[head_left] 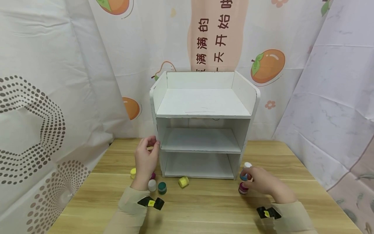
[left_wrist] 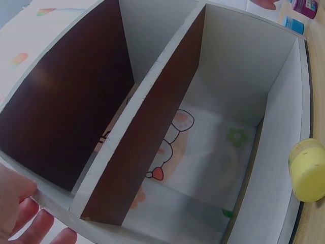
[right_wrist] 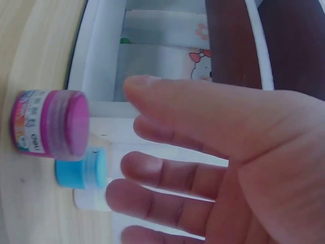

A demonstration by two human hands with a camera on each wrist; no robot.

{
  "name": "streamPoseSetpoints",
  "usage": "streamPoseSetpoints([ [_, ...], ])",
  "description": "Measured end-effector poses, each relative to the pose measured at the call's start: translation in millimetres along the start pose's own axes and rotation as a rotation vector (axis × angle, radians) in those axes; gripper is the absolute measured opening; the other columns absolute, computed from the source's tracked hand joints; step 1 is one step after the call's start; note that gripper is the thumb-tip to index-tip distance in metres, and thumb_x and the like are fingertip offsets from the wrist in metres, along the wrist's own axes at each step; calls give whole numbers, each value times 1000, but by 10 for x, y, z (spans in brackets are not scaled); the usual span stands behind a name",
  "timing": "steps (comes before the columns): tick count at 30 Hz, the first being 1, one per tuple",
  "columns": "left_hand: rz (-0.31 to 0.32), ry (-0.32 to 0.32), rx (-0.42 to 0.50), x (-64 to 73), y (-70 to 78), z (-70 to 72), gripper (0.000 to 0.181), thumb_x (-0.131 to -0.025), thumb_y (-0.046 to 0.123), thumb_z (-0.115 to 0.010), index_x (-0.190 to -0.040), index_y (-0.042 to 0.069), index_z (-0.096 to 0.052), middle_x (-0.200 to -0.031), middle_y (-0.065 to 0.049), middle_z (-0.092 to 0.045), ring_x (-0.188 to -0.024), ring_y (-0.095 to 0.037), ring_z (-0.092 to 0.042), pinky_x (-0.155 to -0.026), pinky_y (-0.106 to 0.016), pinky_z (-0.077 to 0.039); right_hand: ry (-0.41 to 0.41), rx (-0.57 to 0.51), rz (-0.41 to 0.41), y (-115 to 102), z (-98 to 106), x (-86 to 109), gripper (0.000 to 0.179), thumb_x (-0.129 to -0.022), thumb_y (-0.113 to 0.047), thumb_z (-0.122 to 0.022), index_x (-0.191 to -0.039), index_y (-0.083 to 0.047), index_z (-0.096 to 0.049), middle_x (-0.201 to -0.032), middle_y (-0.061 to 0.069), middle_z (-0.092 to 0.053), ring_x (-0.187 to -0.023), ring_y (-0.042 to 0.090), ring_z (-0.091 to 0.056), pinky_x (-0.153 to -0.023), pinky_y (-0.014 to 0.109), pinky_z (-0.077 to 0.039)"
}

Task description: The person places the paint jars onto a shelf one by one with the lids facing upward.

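Between two loosely curved, empty hands (head_left: pixel 146 158) (head_left: pixel 261 181) stands a white shelf (head_left: pixel 203 100), jars (head_left: pixel 243 189) near each.

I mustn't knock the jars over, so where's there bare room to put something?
All three levels of the white shelf look bare. So does the table between the left sleeve and right sleeve, in front of the yellow jar. It's crowded near the left hand (white jar, green jar) and right hand (magenta jar, blue jar).
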State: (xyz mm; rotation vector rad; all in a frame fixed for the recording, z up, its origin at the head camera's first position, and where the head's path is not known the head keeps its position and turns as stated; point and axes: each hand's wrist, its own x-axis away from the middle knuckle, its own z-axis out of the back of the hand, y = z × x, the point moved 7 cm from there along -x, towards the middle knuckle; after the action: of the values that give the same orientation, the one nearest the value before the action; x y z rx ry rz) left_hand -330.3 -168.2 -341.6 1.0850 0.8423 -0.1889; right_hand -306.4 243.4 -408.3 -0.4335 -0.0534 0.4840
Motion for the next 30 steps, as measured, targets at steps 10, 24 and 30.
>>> streamPoseSetpoints([
  [10, 6, -6, -4, -4, -3, 0, 14, -96, 11, -72, -108, 3, -70, -98, -6, -66, -91, -18, -67, -69, -20, -56, 1, 2, 20, -95, 35, 29, 29, -78, -8, -82, -104, -7, -70, -89, 6, -63, -70, 13, -55, -59, 28, -48],
  [24, 66, -85, -17, 3, -59, -58, 23, -92, 10, -76, -112, 1, -69, -102, -10, -67, -97, -24, -67, -74, -41, -61, -63, -7, 24, -47, -83, 21, 30, -76, -5, -85, -102, -9, -69, -87, 2, -57, -77, 18, -56, -63, 31, -49],
  [30, 126, -153, -18, 5, -103, -107, 30, -92, 11, -76, -119, 1, -67, -114, -13, -66, -106, -29, -67, -79, -45, -61, -64, -6, 10, -14, -111, 5, 34, -76, -5, -87, -106, -6, -71, -87, 1, -61, -80, 19, -60, -63, 31, -50],
])
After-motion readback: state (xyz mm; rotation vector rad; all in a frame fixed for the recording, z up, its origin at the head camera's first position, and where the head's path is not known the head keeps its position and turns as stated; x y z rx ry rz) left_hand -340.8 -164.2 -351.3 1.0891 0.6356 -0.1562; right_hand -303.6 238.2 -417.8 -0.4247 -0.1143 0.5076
